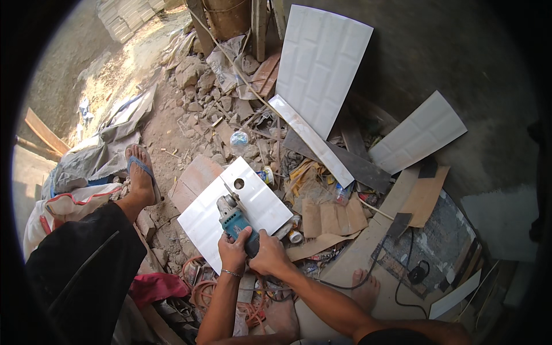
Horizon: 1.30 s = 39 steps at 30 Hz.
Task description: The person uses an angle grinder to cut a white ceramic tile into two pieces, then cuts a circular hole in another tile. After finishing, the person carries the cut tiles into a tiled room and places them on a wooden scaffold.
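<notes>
A teal angle grinder [233,221] is held by both of my hands over a white square tile [261,208]. My left hand [233,250] is closed round the grinder's body, its thumb on top. Close beside it, my right hand [270,253] grips the rear end of the body. The grinder's disc, seen nearly edge-on, stands by a round hole [238,183] in the tile; whether it touches the tile I cannot tell. Under the tile's left side lies a pinkish tile [194,179].
Rubble [195,86] and litter spread ahead. White brick-patterned panels [322,63] lean at the right, with a narrow white strip [313,140] nearby. A black cable [374,267] runs along the right. My left foot wears a blue flip-flop [150,171]; a bare foot [365,290] is at the lower right.
</notes>
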Motion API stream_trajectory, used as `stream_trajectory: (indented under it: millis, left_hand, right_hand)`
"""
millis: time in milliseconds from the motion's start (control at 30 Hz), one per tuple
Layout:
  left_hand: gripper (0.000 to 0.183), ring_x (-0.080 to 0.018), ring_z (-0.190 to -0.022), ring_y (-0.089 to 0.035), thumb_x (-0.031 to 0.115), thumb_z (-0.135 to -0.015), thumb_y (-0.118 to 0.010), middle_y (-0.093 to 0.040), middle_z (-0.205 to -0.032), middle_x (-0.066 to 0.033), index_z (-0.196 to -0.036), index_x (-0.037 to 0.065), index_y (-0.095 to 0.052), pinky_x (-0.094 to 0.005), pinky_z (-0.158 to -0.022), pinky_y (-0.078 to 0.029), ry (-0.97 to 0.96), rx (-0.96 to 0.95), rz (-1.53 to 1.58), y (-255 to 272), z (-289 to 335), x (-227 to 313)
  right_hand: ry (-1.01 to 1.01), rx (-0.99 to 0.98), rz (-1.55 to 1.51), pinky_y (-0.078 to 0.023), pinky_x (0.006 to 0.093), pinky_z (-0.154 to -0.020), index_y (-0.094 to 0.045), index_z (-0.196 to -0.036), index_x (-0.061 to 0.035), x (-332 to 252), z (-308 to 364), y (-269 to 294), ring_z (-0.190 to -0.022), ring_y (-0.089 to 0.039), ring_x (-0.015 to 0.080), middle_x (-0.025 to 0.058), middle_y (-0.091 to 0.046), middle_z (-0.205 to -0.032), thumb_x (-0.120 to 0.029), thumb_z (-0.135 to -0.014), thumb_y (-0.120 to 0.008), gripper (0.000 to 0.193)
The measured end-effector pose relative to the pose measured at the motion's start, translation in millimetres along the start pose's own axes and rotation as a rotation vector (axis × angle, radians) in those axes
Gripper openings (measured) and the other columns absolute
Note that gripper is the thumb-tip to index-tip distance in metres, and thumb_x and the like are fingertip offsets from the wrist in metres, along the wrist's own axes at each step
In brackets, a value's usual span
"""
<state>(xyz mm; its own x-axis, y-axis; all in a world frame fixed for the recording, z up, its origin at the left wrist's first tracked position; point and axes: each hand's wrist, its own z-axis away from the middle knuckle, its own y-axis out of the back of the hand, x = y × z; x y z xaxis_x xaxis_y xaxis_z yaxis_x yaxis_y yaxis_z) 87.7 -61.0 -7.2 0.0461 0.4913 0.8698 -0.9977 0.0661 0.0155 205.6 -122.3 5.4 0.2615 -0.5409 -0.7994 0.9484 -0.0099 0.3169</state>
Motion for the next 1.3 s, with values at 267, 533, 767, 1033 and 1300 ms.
stream_trajectory:
  millis: [267,533,767,1033,1300]
  left_hand:
    - [0.026,-0.0141,-0.071,-0.066,0.013,-0.090,-0.079,-0.070,-0.090,-0.0054,-0.106,-0.001,-0.064,-0.0291,-0.065,-0.057,-0.005,-0.006,-0.010,0.8,1.9,-9.1]
    - [0.026,-0.0138,-0.072,-0.066,0.013,-0.090,-0.079,-0.069,-0.090,-0.0055,-0.106,-0.001,-0.064,-0.0291,-0.066,-0.056,-0.018,-0.005,-0.007,-3.2,9.0,-9.0]
    - [0.025,-0.0130,-0.073,-0.065,0.013,-0.090,-0.079,-0.070,-0.090,-0.0051,-0.105,-0.001,-0.065,-0.0286,-0.068,-0.056,-0.020,-0.001,-0.027,-7.6,18.5,-5.3]
    - [0.025,-0.0130,-0.075,-0.065,0.013,-0.090,-0.079,-0.070,-0.091,-0.0050,-0.106,-0.001,-0.066,-0.0285,-0.069,-0.055,-0.007,0.007,-0.036,-9.0,23.0,-8.1]
    - [0.037,-0.0144,-0.081,-0.066,0.022,-0.093,-0.070,-0.067,-0.095,-0.0092,-0.119,-0.003,-0.059,-0.0250,-0.073,-0.052,0.083,-0.025,0.153,42.3,20.4,-13.3]
  right_hand:
    - [-0.002,0.007,-0.005,-0.055,0.0538,-0.088,-0.052,-0.108,0.0085,3.6,5.1,1.8,-0.098,-0.066,0.0542,0.0367,-0.067,-0.098,-0.012,-0.064,-0.074,0.053]
    - [-0.006,-0.028,0.016,-0.056,0.0544,-0.089,-0.052,-0.114,0.0090,7.8,8.3,2.6,-0.100,-0.067,0.0540,0.0360,-0.067,-0.103,-0.011,-0.065,-0.075,0.057]
    - [-0.008,-0.008,0.010,-0.054,0.0532,-0.089,-0.053,-0.112,0.0096,10.5,14.6,2.5,-0.100,-0.065,0.0531,0.0355,-0.066,-0.101,-0.012,-0.063,-0.075,0.058]
    - [-0.013,-0.025,-0.010,-0.055,0.0521,-0.091,-0.054,-0.113,0.0093,13.1,19.1,5.0,-0.103,-0.066,0.0518,0.0353,-0.067,-0.103,-0.011,-0.063,-0.076,0.059]
    - [-0.011,-0.011,0.023,-0.056,0.0504,-0.088,-0.054,-0.112,0.0092,20.1,17.5,2.0,-0.099,-0.068,0.0513,0.0345,-0.068,-0.099,-0.014,-0.062,-0.076,0.059]
